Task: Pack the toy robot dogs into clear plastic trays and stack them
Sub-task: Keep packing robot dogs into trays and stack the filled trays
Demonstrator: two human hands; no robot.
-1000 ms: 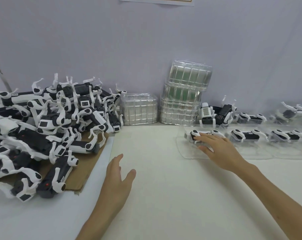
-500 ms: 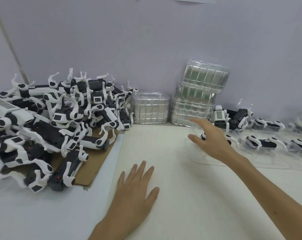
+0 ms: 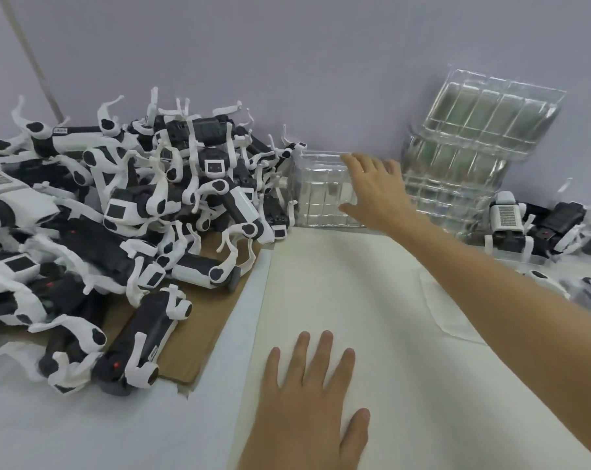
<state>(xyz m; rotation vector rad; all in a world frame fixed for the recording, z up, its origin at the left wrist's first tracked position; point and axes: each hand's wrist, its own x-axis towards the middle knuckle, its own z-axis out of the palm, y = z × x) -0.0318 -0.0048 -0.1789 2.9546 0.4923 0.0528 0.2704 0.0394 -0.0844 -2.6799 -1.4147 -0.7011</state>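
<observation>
A big pile of black-and-white toy robot dogs (image 3: 124, 218) covers the left of the table. A low stack of clear plastic trays (image 3: 316, 191) stands against the wall beside the pile. My right hand (image 3: 375, 191) reaches over that stack with fingers spread, its fingertips at the stack's top edge and its thumb in front; no grip shows. My left hand (image 3: 307, 395) lies flat, palm down, on the white sheet (image 3: 372, 300). A taller, leaning stack of clear trays (image 3: 474, 144) stands further right. More dogs (image 3: 538, 228) sit in trays at the far right.
A brown cardboard sheet (image 3: 206, 320) lies under the dog pile. A clear tray (image 3: 443, 310) lies on the white sheet under my right forearm. The grey wall runs close behind everything. A thin pole (image 3: 33, 59) leans at the far left.
My right hand left the dog in the tray at the right and swung left to the low tray stack. My left hand settled flat on the sheet. The view turned left.
</observation>
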